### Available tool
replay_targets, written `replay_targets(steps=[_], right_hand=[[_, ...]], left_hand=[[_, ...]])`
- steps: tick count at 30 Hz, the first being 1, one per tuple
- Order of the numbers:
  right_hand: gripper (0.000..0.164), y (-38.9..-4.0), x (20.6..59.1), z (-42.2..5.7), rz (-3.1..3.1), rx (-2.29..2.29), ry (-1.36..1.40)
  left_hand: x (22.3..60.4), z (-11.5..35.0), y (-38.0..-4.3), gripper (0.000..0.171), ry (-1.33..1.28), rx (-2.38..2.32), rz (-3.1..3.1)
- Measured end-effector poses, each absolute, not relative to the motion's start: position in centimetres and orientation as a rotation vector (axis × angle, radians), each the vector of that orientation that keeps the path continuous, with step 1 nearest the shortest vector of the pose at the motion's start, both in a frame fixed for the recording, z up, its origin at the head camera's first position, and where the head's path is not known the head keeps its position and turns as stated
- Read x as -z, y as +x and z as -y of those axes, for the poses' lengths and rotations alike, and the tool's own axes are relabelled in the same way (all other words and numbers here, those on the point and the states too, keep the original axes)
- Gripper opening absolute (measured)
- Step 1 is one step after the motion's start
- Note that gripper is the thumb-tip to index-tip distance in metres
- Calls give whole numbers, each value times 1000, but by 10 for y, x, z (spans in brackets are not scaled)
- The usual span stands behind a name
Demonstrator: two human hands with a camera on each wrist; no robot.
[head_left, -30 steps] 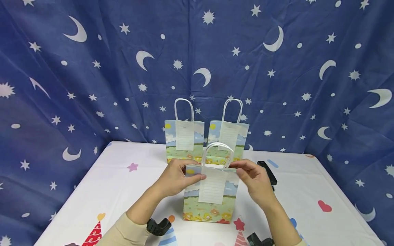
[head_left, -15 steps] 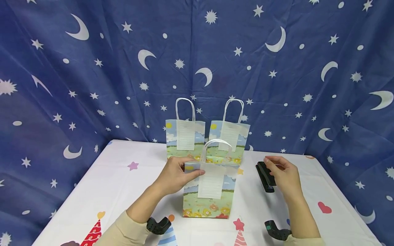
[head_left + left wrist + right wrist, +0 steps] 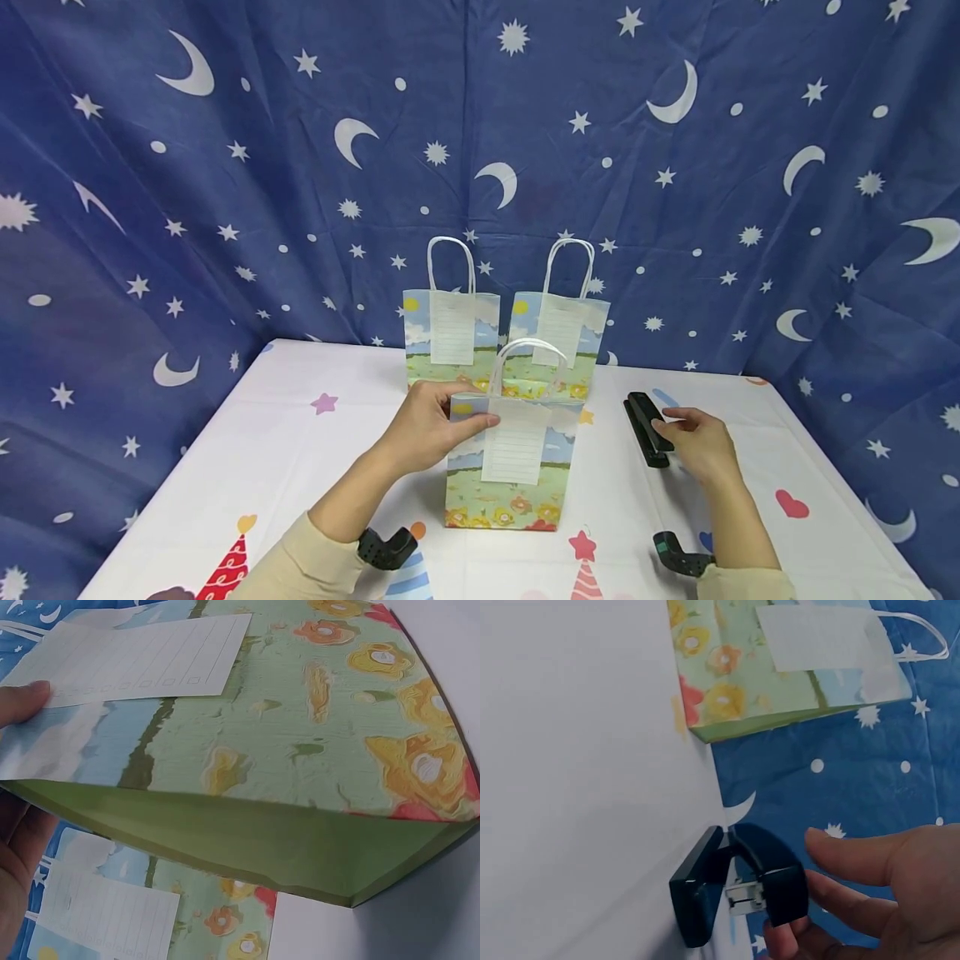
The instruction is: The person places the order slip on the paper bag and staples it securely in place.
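A paper gift bag (image 3: 510, 504), printed with flowers and sky, stands upright with a lined white paper card (image 3: 514, 446) on its front and white handles. My left hand (image 3: 431, 425) pinches its top left edge, thumb on the front by the card. In the left wrist view, the thumb (image 3: 26, 701) presses the card's corner. A black stapler (image 3: 647, 429) rests on the table to the right. My right hand (image 3: 697, 442) is at the stapler's upper arm, fingers loosely bent. In the right wrist view, its thumb (image 3: 855, 855) stands slightly apart from the stapler.
Two matching gift bags with cards, one at the left (image 3: 451, 333) and one at the right (image 3: 561, 333), stand behind the front bag. A white patterned tablecloth (image 3: 330, 467) covers the table. A blue star-and-moon curtain (image 3: 480, 125) hangs behind it.
My right hand has left the front bag's right side and moved right to the stapler, then slid lower along it. The left hand keeps its hold on the bag; the stapler stays put.
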State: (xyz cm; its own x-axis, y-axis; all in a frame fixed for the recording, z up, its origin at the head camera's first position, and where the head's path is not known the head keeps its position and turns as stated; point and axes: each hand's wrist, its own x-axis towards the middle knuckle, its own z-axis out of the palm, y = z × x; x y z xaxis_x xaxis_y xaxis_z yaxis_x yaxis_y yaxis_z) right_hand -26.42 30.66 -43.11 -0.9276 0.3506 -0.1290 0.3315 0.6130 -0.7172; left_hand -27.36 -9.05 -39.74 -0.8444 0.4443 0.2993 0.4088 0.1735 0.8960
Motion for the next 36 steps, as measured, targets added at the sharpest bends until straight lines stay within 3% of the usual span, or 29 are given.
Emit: replay_targets(steps=[6,15,19,24,29,36], right_hand=[[61,-267,438,-312,2804,-1277,-614],[92,-271,446,-314,2851,-1424,-653],[97,-275,451,-309,2922,-1447,-605],[93,-277,451,-304,2905,-1476,-618],[87,-272,438,-299,2554,-1991,-563],[28,-258,405,-288,1665,-2735,-147]], left_hand=[[399,91,-274,19,860,-1798,-2392],[398,90,-275,22,857,-1802,-2386],[398,90,-275,20,858,-1799,-2399],[399,90,-274,19,852,-1811,-2398],[400,91,-273,19,822,-1823,-2360],[397,91,-273,20,840,-1802,-2384]])
